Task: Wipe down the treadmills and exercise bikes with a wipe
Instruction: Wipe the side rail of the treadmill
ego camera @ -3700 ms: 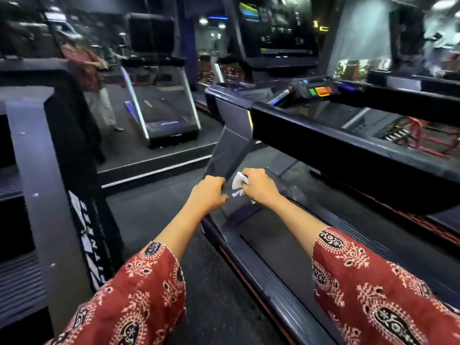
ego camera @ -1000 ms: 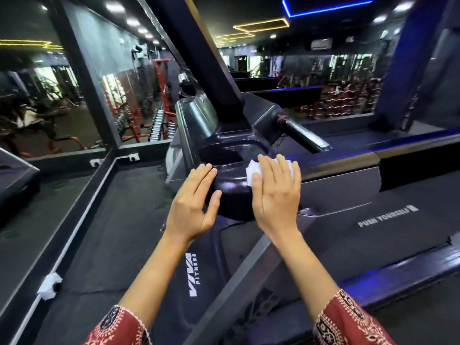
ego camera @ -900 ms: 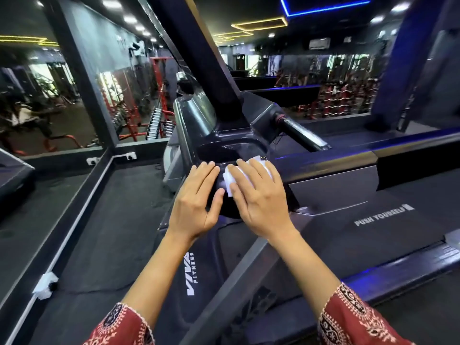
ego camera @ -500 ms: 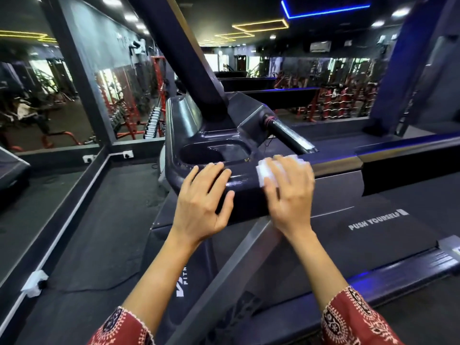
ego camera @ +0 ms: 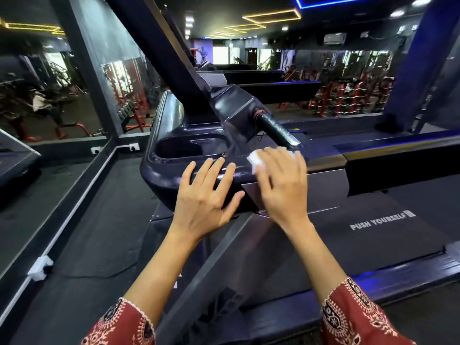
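- Right hand (ego camera: 281, 185) lies flat, fingers straight, pressing the wipe (ego camera: 255, 160) onto the treadmill console (ego camera: 164, 170), likely for full contact.
- Left hand (ego camera: 204, 195), flat beside it, apparently braces.

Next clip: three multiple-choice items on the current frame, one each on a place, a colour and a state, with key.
1. Where is the white wipe?
A. In the tray recess.
B. Under the right hand on the treadmill console.
C. On the floor.

2. What colour are the sleeves?
A. Red, patterned.
B. Plain blue.
C. Green.

3. How is the left hand?
A. Gripping the handlebar.
B. Holding a bottle.
C. Flat and spread on the console.

Key:
1 B: its corner shows from beneath that hand.
2 A: both cuffs are red with pale print.
3 C: it holds nothing.
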A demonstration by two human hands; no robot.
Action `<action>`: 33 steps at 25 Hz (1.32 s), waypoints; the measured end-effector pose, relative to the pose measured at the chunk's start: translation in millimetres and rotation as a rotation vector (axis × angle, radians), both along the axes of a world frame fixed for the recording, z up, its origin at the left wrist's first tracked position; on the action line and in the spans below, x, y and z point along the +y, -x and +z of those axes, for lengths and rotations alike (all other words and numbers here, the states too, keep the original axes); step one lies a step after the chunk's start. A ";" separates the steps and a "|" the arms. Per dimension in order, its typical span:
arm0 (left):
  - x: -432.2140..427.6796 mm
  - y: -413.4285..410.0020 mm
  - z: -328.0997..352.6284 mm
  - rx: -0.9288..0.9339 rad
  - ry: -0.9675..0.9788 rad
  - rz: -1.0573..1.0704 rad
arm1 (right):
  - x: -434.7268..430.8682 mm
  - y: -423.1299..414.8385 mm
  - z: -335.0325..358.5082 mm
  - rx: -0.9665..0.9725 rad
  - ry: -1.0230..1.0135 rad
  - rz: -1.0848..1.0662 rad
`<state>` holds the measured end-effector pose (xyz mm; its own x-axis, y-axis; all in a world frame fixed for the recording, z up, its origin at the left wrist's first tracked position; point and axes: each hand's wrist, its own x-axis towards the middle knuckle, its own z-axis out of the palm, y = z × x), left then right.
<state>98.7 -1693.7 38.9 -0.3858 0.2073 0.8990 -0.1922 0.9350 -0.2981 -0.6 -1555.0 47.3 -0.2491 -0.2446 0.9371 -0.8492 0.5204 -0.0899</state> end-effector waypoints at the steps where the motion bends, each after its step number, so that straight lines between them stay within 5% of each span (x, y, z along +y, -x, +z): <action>1: 2.8 1.7 1.4 0.004 -0.013 0.008 | -0.3 1.3 10.1 -0.061 0.031 -0.016; 5: 9.2 4.5 -9.4 0.018 -0.017 0.029 | 10.5 9.6 -3.7 0.031 -0.137 0.090; 8: 14.5 5.4 -19.0 0.033 -0.018 0.102 | 21.9 14.5 -19.9 -0.099 0.103 -0.015; 12: 26.3 13.9 -25.2 0.041 -0.010 0.061 | 32.0 21.6 -55.4 0.102 -0.010 0.077; 14: 36.4 18.2 -32.5 0.042 0.009 0.064 | 37.8 27.7 -62.6 -0.079 0.150 0.046; 18: 50.5 27.9 -46.3 0.037 0.041 0.066 | 51.2 41.1 -89.3 0.078 -0.063 0.001; 21: 57.6 32.6 -43.1 0.065 0.023 0.093 | 53.6 46.4 -63.4 -0.199 0.200 -0.006; 24: 63.1 39.7 -30.9 0.096 -0.022 0.104 | 53.1 47.6 -38.9 0.036 0.038 0.078; 28: 66.5 43.8 -14.7 0.137 -0.117 0.122 | 48.8 56.4 -0.1 -0.121 0.108 -0.074; 33: 58.8 34.4 -11.9 0.131 -0.106 0.135 | 52.0 51.8 -3.6 0.050 -0.043 0.045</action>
<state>64.3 -1634.9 27.0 -0.2821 0.0630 0.9573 -0.3484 0.9230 -0.1634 -52.4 -1503.0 43.8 -0.1897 -0.2947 0.9366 -0.8748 0.4839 -0.0249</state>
